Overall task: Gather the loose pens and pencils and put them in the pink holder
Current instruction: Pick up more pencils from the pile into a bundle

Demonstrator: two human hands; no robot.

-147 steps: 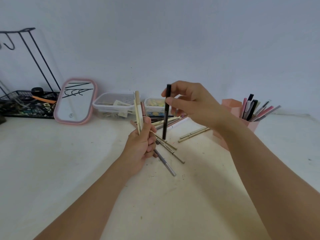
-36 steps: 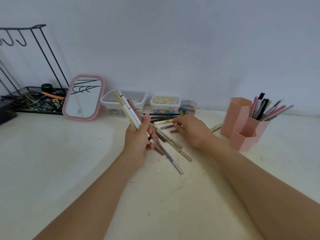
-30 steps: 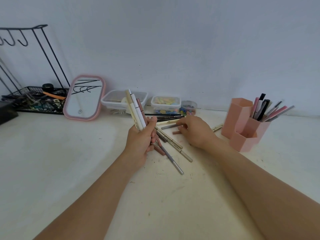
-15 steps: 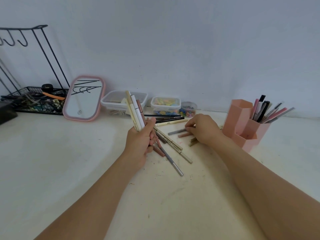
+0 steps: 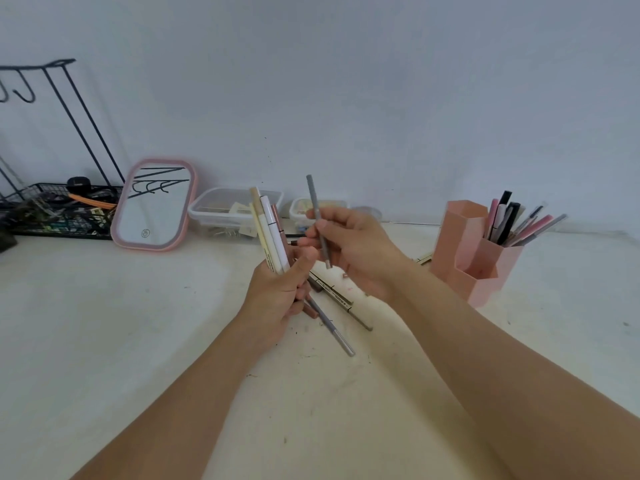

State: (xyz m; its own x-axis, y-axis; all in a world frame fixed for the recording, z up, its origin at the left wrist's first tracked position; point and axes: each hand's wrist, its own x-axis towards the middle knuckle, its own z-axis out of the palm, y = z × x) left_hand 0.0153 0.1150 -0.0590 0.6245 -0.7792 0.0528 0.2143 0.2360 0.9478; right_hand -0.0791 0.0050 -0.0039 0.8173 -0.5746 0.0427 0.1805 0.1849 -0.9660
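- Head view: right hand (image 5: 353,247) pinches a grey pencil (image 5: 319,220) near-upright, just beside the bundle (image 5: 270,233) of cream and white pens that the left hand (image 5: 280,292) clutches.
- Bundle's lower ends stick out below the left fist toward the table (image 5: 104,323).
- Loose pens (image 5: 341,299) lie on the table under and just behind both hands; some hidden by the hands, count unclear.
- Pink holder (image 5: 474,251) stands to the right of the right hand, well apart, its rear compartment already holding several pens.
- Step, as I judge it: slot the grey pencil into the left-hand bundle. Keep it parallel to the others, loosen the left thumb only slightly so nothing slides out, then close again.
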